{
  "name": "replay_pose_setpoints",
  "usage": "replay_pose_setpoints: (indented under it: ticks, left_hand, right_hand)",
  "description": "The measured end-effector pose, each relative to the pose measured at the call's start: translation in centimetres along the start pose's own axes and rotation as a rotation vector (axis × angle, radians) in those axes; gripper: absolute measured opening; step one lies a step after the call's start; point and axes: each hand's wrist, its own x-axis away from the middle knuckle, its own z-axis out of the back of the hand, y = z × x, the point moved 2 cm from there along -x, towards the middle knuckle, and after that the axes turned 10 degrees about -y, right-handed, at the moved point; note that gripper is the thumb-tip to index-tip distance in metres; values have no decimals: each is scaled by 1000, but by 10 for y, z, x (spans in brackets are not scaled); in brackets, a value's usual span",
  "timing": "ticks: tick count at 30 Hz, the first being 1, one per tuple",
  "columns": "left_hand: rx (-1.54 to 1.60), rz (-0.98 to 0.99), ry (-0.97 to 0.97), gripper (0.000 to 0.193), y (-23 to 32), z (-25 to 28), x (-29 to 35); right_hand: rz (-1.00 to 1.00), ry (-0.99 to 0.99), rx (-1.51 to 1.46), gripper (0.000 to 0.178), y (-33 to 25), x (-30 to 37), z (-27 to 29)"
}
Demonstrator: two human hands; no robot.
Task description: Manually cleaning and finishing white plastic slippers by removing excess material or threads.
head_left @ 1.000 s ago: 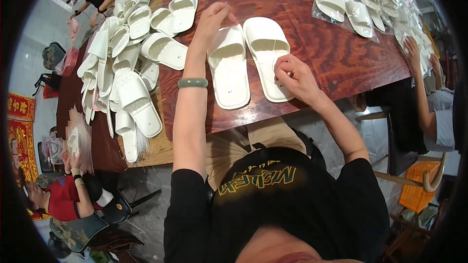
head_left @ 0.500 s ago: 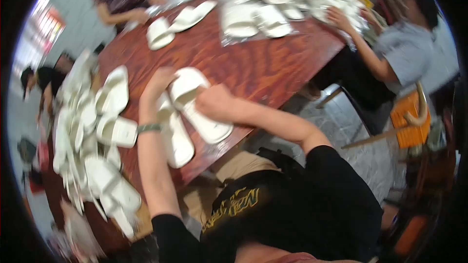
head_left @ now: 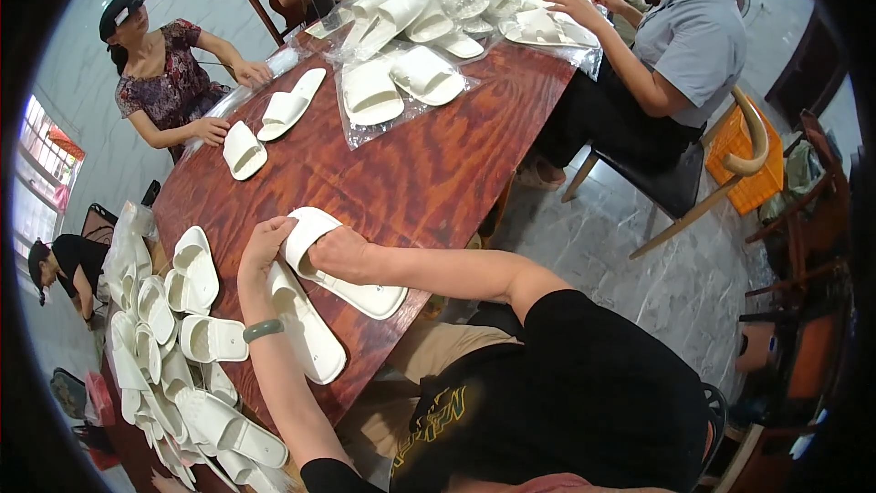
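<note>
A white slide slipper point(head_left: 376, 298) lies tilted on the near part of the table, toe away from me. My left hand point(head_left: 265, 243) is closed at its toe end, on the left edge. My right hand point(head_left: 339, 254) is closed at the strap's opening, fingertips hidden inside the slipper. Partly under my left wrist lies a second white slipper point(head_left: 315, 342), close beside the first. A green bangle point(head_left: 264, 330) circles my left wrist.
A pile of white slippers point(head_left: 219, 429) covers the table's left side. Bagged slippers point(head_left: 424, 73) heap at the far end. A loose pair point(head_left: 245, 151) lies before a person in a patterned top point(head_left: 169, 68). Another person in grey point(head_left: 689, 46) sits at the right, handling slippers.
The view has shifted, with the far table and co-workers now showing more. Both my hands stay at the same slipper, which now lies turned more sideways. The person in grey has moved their hands slightly.
</note>
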Motion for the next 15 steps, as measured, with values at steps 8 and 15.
replay_pose_setpoints:
  ticks: [8, 15]
  left_hand:
    - [-63, -102, 251, 15, -15, 14, -1]
    - [102, -425, 464, 14, 11, -1, 51]
  right_hand:
    - [-35, 41, -39, 13, 6, 4, -8]
    - [63, 531, -509, 6, 13, -21, 48]
